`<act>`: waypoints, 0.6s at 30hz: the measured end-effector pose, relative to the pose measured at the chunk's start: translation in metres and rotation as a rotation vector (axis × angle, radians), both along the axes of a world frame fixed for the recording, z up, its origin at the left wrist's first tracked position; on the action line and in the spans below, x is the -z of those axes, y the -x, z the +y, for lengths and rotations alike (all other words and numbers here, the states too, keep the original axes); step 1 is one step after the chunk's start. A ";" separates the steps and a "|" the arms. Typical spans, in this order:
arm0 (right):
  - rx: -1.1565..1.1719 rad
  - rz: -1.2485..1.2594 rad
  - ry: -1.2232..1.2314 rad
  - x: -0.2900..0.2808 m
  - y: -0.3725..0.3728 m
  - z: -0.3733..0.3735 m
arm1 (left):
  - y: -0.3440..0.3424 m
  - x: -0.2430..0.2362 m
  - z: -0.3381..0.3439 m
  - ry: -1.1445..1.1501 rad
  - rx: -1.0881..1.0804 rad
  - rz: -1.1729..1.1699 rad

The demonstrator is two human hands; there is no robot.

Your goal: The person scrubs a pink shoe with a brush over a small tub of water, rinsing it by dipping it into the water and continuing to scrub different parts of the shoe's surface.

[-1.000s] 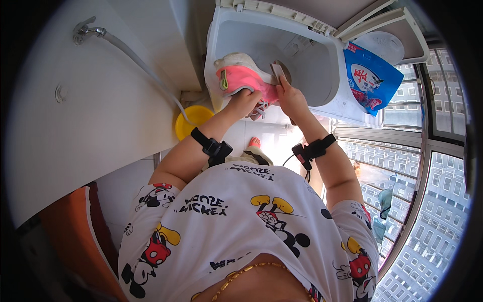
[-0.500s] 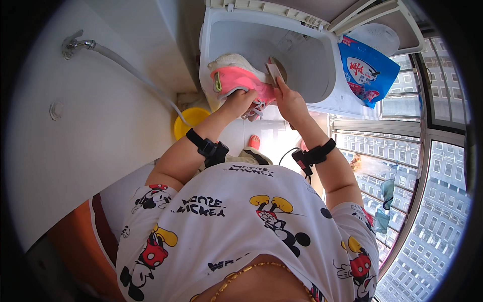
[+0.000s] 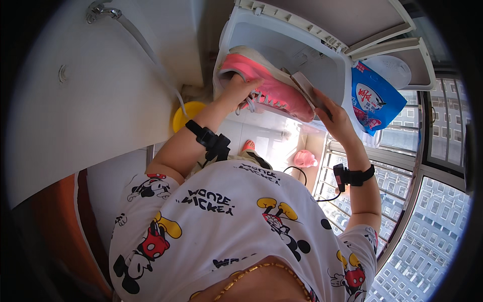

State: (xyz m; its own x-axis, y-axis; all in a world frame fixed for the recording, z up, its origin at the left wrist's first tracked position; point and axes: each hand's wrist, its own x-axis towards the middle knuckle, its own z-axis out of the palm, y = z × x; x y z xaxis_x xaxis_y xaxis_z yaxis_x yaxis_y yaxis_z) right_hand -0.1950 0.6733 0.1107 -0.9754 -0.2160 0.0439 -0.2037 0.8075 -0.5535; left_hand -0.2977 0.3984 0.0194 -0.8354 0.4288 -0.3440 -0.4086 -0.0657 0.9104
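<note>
A pink sneaker (image 3: 274, 93) with a white sole and loose grey laces is held over the near rim of a white washing machine's tub (image 3: 332, 65). My left hand (image 3: 240, 91) is closed on it at the ankle opening, with some fingers hidden inside the shoe and the thumb over the laces. In my right hand (image 3: 336, 118) is a pale, flat-backed scrub brush (image 3: 305, 86), lying along the sole edge near the toe. Its bristles are hidden from view.
Raised lids (image 3: 375, 20) stand behind the tub. A blue detergent bag (image 3: 375, 100) rests on the machine's right. A tap (image 3: 100, 12) feeds a grey hose (image 3: 151, 55) toward a yellow basin (image 3: 186, 117). A pink jug (image 3: 305, 158) sits on the floor by the barred window (image 3: 397, 176).
The sneaker has turned, so its laced upper and toe now show, pointing right. My right hand has moved right and down with the brush, from midway along the sole to near the toe.
</note>
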 end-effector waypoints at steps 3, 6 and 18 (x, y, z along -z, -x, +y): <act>-0.150 0.049 -0.101 -0.001 0.021 -0.006 | -0.003 0.025 0.009 -0.053 -0.181 0.344; -0.251 -0.011 -0.292 0.002 0.057 -0.020 | -0.007 0.031 0.008 -0.109 -0.256 0.243; -0.377 0.032 -0.247 0.040 0.115 -0.032 | -0.006 0.010 0.001 -0.143 -0.128 -0.101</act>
